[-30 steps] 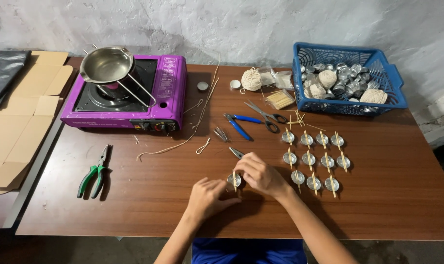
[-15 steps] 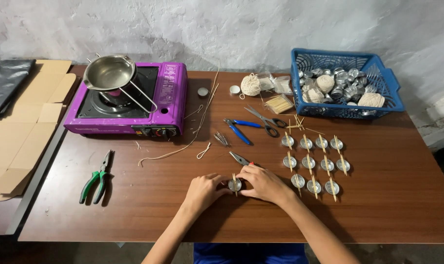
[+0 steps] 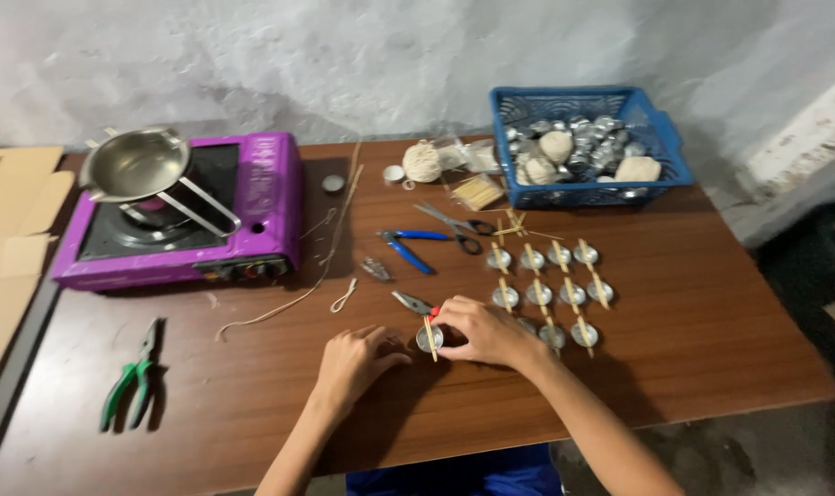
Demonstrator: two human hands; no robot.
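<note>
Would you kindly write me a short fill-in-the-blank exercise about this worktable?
1. The metal pot sits on a ____ stove.
2. Both hands, left hand and right hand, are at a small metal ____ crossed by a stick.
3. The basket is ____.
4. The pliers have ____ handles.

Missing: purple; cup; blue; green

Wood table w/ stove, basket, prob. pliers
</note>
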